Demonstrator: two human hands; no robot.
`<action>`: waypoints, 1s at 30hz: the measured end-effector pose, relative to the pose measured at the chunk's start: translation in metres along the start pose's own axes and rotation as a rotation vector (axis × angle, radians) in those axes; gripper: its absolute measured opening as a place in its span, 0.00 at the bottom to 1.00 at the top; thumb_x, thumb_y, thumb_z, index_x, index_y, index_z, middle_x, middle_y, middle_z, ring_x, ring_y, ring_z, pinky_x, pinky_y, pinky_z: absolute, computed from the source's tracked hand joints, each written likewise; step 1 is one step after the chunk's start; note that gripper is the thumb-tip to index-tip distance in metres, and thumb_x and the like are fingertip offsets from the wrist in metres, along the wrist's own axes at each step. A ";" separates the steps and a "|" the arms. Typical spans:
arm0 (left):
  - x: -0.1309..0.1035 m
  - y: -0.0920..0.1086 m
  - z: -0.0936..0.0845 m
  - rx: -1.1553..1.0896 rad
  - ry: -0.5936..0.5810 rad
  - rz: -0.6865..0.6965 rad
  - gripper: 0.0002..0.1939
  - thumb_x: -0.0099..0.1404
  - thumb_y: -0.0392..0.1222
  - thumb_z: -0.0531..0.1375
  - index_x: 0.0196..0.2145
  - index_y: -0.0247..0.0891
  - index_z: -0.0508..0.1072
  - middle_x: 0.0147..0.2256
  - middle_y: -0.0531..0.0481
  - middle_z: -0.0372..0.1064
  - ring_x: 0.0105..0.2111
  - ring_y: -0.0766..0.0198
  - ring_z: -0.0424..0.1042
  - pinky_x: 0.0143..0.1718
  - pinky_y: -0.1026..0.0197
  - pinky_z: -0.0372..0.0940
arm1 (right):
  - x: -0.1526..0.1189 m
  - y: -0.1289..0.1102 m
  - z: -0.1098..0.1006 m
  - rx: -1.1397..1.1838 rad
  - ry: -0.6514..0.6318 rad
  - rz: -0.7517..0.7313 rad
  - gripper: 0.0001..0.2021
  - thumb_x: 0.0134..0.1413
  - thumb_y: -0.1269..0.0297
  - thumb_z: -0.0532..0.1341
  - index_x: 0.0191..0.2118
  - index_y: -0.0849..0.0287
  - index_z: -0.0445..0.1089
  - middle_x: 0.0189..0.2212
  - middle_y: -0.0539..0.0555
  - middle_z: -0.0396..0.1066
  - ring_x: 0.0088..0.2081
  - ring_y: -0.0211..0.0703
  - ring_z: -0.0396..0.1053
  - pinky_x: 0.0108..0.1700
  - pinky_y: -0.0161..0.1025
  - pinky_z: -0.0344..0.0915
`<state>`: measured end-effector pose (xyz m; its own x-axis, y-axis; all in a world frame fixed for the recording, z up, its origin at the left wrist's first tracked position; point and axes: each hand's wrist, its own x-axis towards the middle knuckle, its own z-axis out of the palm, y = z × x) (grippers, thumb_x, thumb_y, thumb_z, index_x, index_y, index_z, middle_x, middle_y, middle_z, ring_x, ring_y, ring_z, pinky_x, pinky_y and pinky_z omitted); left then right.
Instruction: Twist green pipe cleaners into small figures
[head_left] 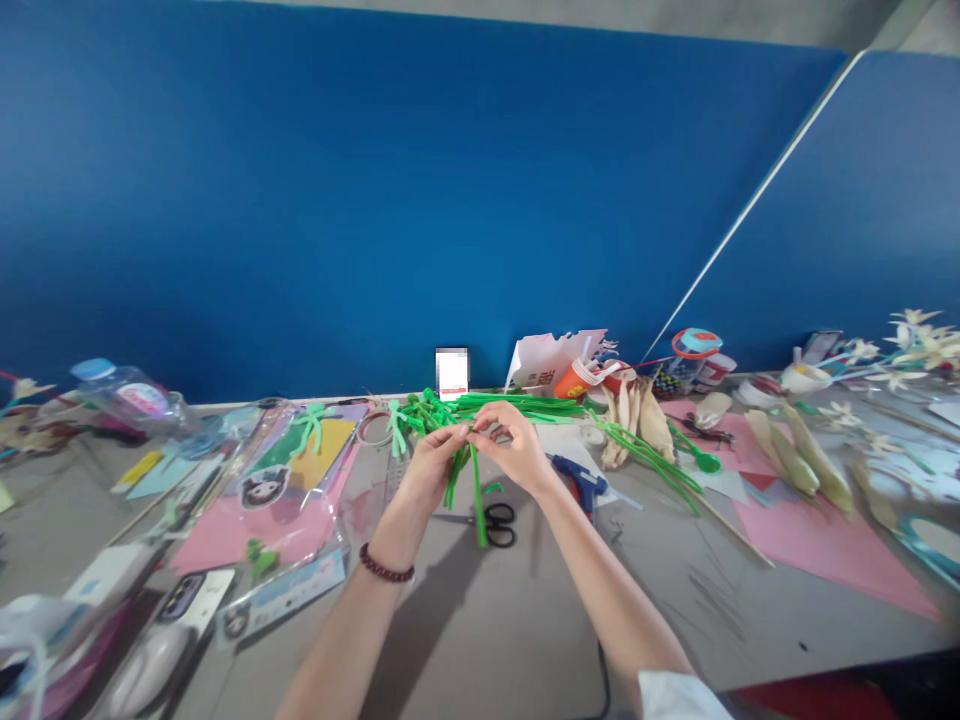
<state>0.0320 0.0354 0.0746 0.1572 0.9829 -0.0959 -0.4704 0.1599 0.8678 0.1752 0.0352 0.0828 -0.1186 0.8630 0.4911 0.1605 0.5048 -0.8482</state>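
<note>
Above the middle of the desk, my left hand [435, 458] and my right hand [516, 445] meet at the fingertips. Both are closed, pinching the top of a green pipe cleaner [479, 505] whose long end hangs down. More green strands dangle just beside my left fingers. Below the hands lie black-handled scissors [501, 526], partly behind the hanging strand. A small green scrap [493, 487] rests above the scissors' handles. Right of my right wrist is a blue glue gun [583, 480]. Behind the hands spreads a pile of green pipe cleaners [525, 405].
A phone-like lit screen [452, 372] leans on the blue partition [375, 200]. To the left are a plastic bottle [131, 395], pink sheets and a white mouse [150, 668]. Rightward stand a red paper cup [574, 380], dried husks [637, 420] and white flowers [934, 345].
</note>
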 end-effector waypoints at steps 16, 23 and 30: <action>0.000 -0.011 0.001 -0.140 -0.068 -0.158 0.15 0.47 0.45 0.70 0.30 0.35 0.73 0.27 0.51 0.71 0.26 0.68 0.70 0.30 0.65 0.67 | 0.001 0.011 0.001 0.318 -0.020 0.289 0.10 0.41 0.57 0.68 0.31 0.56 0.76 0.38 0.53 0.66 0.29 0.35 0.66 0.30 0.35 0.67; -0.008 -0.001 0.004 0.037 -0.320 -0.175 0.18 0.58 0.54 0.61 0.33 0.35 0.67 0.21 0.56 0.59 0.15 0.77 0.51 0.16 0.71 0.53 | 0.003 0.014 -0.001 0.407 0.045 0.295 0.08 0.41 0.59 0.68 0.26 0.58 0.74 0.32 0.51 0.68 0.33 0.38 0.67 0.36 0.36 0.65; -0.004 0.001 -0.001 0.264 -0.348 -0.075 0.19 0.57 0.55 0.61 0.31 0.36 0.63 0.19 0.61 0.46 0.16 0.77 0.42 0.16 0.70 0.39 | 0.004 0.019 -0.003 0.454 -0.007 0.336 0.11 0.40 0.57 0.69 0.30 0.57 0.75 0.33 0.51 0.70 0.34 0.38 0.66 0.38 0.37 0.64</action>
<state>0.0303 0.0313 0.0753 0.4863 0.8732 -0.0323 -0.2161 0.1560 0.9638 0.1811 0.0484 0.0700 -0.1408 0.9737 0.1791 -0.2471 0.1406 -0.9587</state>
